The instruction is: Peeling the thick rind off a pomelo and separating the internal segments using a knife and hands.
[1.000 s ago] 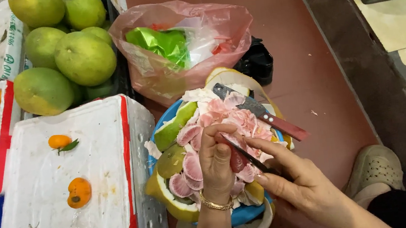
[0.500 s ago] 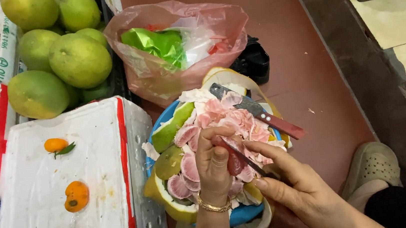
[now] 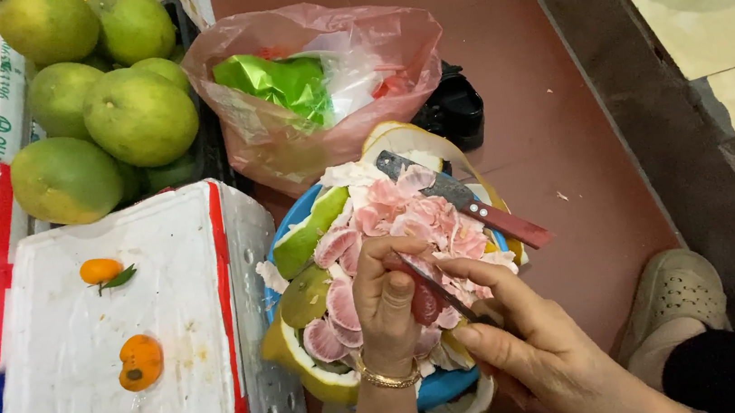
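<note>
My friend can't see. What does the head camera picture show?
Two hands, left hand and right hand, peel a pink fruit piece with a small knife over a blue bowl of pink segments; another knife rests on top.

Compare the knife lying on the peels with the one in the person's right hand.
The resting knife lies free across the pink pomelo pieces, its whole blade and red handle showing. The held knife sits in the right hand, handle hidden, its thin blade against the segment in the left hand. Both point up-left.

Pink pomelo flesh (image 3: 405, 221), blue bowl (image 3: 446, 388), red-handled knife (image 3: 462, 198).
</note>
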